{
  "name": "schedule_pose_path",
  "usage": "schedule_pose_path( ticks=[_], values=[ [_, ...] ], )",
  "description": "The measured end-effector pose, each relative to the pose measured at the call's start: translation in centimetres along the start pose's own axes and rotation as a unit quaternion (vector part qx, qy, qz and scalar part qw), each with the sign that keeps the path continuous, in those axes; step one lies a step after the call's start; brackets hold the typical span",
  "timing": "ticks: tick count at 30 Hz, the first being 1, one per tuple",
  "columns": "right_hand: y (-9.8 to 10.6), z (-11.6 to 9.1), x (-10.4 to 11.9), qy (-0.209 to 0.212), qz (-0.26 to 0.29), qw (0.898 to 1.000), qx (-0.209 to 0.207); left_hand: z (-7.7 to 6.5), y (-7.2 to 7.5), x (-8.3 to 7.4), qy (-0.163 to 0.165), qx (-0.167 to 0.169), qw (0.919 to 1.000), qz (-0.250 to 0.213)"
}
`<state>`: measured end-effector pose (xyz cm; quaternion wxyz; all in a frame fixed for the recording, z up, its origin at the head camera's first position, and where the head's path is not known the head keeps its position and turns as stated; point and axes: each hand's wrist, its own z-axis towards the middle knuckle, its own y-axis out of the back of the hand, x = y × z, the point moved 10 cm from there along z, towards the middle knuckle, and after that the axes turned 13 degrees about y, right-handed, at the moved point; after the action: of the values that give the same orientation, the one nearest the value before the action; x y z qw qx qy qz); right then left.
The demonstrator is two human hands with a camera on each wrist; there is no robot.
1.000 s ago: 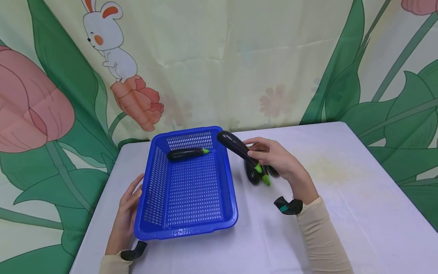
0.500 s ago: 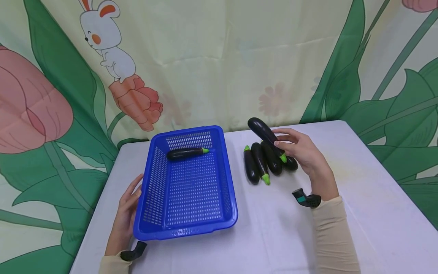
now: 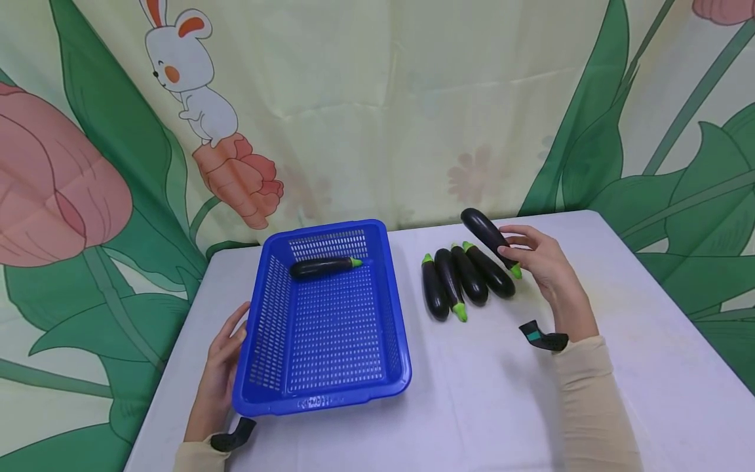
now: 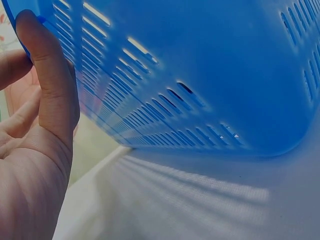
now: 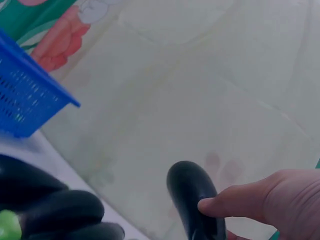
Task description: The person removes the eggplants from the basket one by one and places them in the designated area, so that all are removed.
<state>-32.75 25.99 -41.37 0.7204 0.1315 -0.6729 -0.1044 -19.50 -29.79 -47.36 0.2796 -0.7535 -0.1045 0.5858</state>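
Observation:
My right hand (image 3: 545, 265) pinches a dark eggplant (image 3: 485, 227) near its green stem end, to the right of the other eggplants. In the right wrist view the thumb (image 5: 240, 201) presses on the glossy eggplant (image 5: 187, 187). Several more eggplants (image 3: 472, 278) lie side by side on the white table. My left hand (image 3: 221, 370) holds the left rim of the blue plastic basket (image 3: 321, 403), fingertips at the edge. Its thumb (image 4: 52, 75) lies against the slotted basket wall (image 4: 220, 60) in the left wrist view. One eggplant (image 3: 321, 267) rests inside the basket toward the far end.
A white cloth (image 3: 472, 406) covers the table. Behind it hangs a printed curtain (image 3: 377, 111) with a rabbit and flowers, close to the table's far edge. The basket stands on the left, with the eggplant row just right of it.
My right hand has moved right with its eggplant, away from the basket and past the row, which now shows fully. The left hand and basket stay put.

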Motion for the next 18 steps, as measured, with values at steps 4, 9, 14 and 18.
schedule_pose_path(
  ticks=[4,9,14,18],
  values=[
    [0.2,0.5,-0.8,-0.001,-0.018,1.0,-0.006,-0.1,0.0,0.0,-0.001,-0.001,1.0,-0.003],
    [0.1,1.0,-1.9,0.004,-0.056,0.998,-0.009,-0.1,0.2,0.1,0.0,-0.005,1.0,-0.001],
    [0.2,1.4,-2.9,0.012,-0.087,0.996,-0.012,0.0,0.1,0.1,0.002,-0.005,1.0,0.0],
    [0.3,1.8,-3.7,0.004,-0.102,0.995,-0.011,0.0,0.0,-0.1,0.0,-0.004,1.0,0.003]
  ],
)
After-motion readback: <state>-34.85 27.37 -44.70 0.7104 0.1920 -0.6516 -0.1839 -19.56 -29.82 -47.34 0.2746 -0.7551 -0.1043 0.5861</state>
